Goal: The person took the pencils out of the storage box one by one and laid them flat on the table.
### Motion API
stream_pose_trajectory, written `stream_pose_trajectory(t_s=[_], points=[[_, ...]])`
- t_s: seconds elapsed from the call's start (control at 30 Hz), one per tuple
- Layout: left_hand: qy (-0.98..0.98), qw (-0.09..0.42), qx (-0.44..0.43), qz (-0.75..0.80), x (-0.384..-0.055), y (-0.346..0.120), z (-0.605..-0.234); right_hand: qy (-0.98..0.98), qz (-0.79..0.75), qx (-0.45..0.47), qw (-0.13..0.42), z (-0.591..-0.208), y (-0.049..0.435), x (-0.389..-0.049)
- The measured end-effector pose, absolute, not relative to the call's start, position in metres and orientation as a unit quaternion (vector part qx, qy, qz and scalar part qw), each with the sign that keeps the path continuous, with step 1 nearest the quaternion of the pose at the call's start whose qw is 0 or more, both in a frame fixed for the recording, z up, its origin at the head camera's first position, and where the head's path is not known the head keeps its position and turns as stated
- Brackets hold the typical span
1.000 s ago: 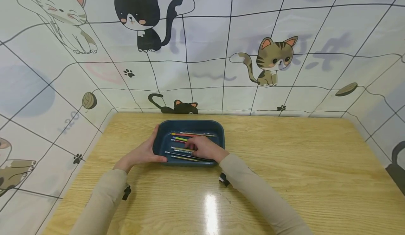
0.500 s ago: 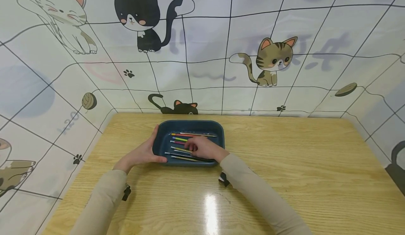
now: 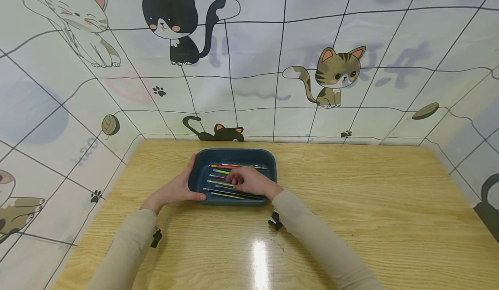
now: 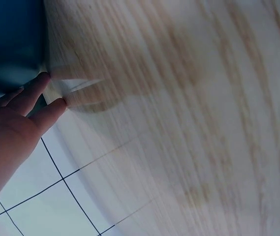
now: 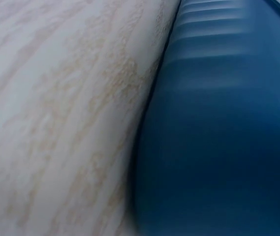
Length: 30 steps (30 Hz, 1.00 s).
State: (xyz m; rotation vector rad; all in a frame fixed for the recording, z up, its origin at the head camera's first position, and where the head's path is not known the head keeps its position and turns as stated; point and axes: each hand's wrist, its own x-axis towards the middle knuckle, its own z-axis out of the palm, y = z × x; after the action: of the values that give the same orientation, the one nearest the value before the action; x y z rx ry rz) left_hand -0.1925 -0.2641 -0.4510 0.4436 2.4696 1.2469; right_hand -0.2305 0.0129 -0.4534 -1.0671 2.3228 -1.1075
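A dark blue rectangular tray (image 3: pixel 234 152) stands at the back of the wooden table, with several thin pencil-like sticks lying in a row inside, their silvery or coloured ends to the left. My left hand (image 3: pixel 180 189) grips the tray's left end, thumb at the front rim, fingers along the side wall; the left wrist view shows these fingertips against the tray. Inside the tray my right hand (image 3: pixel 250 180) has its fingers curled down on the middle sticks, by a gold-coloured stick (image 3: pixel 218 182) whose right part it hides. In the right wrist view only the tray's wall shows, not the hand.
The wooden table (image 3: pixel 351 203) runs out to the right and front of the tray. Close behind the tray rises a white wall sheet (image 3: pixel 257 90) with cats and grid lines. Two black sticks (image 3: pixel 230 192) lie near the tray's front wall.
The gold-coloured stick has slid slightly left, and a pink stick has shifted a little towards the front. My right hand has moved slightly left; my left hand stays at the tray's end.
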Motion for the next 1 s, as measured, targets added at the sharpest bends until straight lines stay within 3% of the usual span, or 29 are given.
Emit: stream_pose_trajectory(t_s=[1.0], points=[[0.863, 0.173, 0.158, 0.448, -0.191, -0.261, -0.446, 0.822, -0.395, -0.393, 0.120, -0.420, 0.030, -0.227]])
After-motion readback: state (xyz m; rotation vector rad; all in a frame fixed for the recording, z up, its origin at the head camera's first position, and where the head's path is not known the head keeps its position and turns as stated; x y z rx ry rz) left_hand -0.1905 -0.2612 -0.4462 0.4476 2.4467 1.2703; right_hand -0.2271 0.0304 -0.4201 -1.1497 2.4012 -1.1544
